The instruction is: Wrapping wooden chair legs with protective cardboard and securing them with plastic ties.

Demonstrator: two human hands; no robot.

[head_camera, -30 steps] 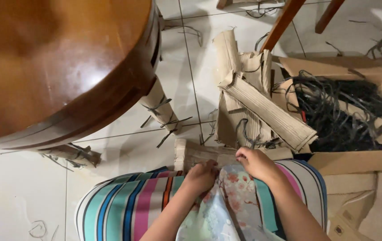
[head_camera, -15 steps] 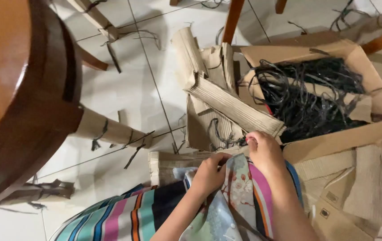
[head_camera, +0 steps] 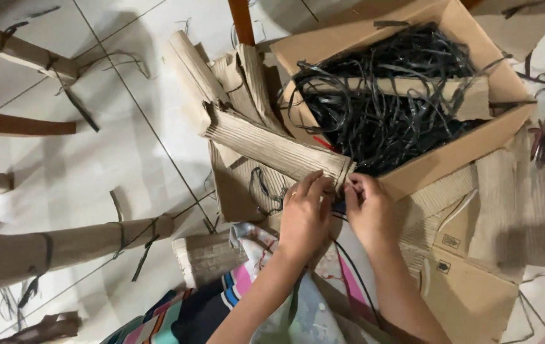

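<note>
Both hands have moved up from the lap since a second ago and now meet at the near end of a corrugated cardboard roll (head_camera: 272,148), which lies on a cardboard pile (head_camera: 240,185) on the tiled floor (head_camera: 126,159). Left hand (head_camera: 304,216): fingers curled over the roll's end, grasping it. Right hand (head_camera: 368,213): fingers pinched at the same end, apparently on a thin black strap (head_camera: 339,205), though what they actually grip can't be made out. View has also swung right; the round tabletop seen earlier is out of frame.

Just right of the roll, an open cardboard box (head_camera: 470,150) full of tangled black straps (head_camera: 387,108). Flattened cardboard (head_camera: 470,267) below it. Left side: wrapped furniture legs (head_camera: 62,245) tied with straps. Striped cloth (head_camera: 190,312) on the lap. Judging by the hands, work has shifted onto this roll's end.
</note>
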